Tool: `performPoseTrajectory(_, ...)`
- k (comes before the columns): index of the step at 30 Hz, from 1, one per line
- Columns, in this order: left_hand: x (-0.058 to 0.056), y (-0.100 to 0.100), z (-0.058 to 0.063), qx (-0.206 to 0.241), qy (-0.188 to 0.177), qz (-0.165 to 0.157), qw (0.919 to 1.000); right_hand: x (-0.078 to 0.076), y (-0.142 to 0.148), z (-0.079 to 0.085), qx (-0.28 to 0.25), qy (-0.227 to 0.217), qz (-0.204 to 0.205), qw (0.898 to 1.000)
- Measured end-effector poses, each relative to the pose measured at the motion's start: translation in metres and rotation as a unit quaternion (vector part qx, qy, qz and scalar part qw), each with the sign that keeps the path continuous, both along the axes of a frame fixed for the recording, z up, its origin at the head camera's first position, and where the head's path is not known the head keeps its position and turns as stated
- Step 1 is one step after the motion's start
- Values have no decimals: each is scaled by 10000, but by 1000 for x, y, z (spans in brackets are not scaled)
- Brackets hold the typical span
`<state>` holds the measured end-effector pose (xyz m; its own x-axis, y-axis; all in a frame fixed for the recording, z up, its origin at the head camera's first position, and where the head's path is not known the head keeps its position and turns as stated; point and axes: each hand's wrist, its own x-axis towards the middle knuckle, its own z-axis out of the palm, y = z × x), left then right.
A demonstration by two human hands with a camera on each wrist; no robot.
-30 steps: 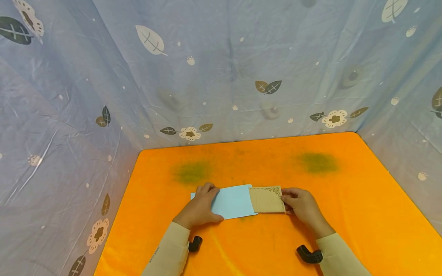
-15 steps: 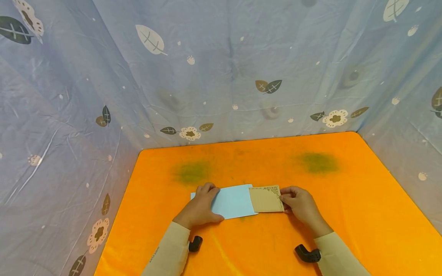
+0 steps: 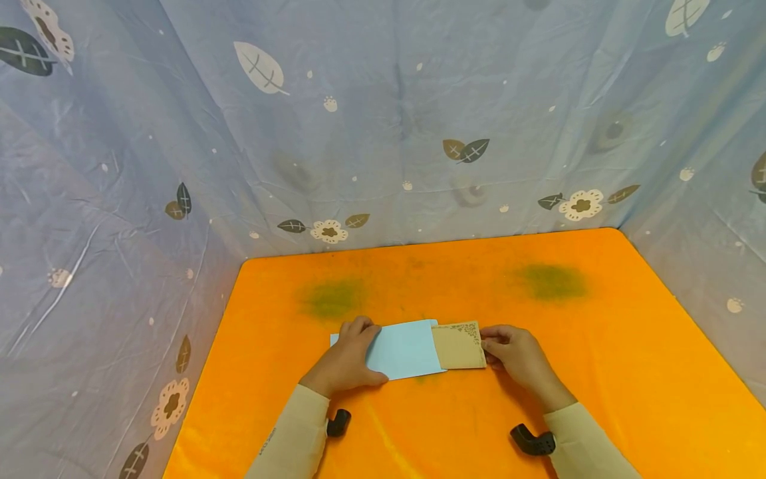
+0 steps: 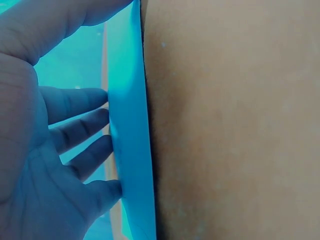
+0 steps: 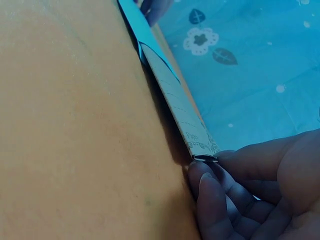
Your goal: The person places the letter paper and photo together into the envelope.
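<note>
A light blue envelope (image 3: 403, 351) lies on the orange cloth. My left hand (image 3: 349, 356) spans it, fingers along the far edge and thumb at the near edge. Up close, the left fingers (image 4: 92, 150) meet one long side of the envelope. From the envelope's right end sticks a tan card (image 3: 459, 346) with a dark ornamental corner, its left part hidden inside. My right hand (image 3: 519, 356) pinches the card's right end. In the right wrist view the card (image 5: 177, 110) shows printed lines and looks folded, with a gap at its end beside the fingertips (image 5: 202, 172).
An orange cloth (image 3: 449, 279) with two greenish patches covers the table. Blue curtains (image 3: 371, 133) printed with leaves and flowers enclose it at the back and both sides. Black curved pieces (image 3: 532, 440) sit at both wrists.
My right hand has moved slightly left with the card, so less of it shows outside the envelope. My left hand and the envelope have stayed in place.
</note>
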<state>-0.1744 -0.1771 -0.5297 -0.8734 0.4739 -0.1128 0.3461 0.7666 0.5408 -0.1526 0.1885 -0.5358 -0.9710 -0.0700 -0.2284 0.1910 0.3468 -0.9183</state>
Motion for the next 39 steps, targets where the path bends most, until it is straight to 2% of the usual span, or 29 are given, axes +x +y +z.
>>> performPoseTrajectory(13,0,0,-1,55,6,20,10000,1,-1,-1,-243,161,226,9993)
performPoseTrajectory(39,0,0,-1,64,-29,39,10000,1,-3,-2,-487,103,353,9981)
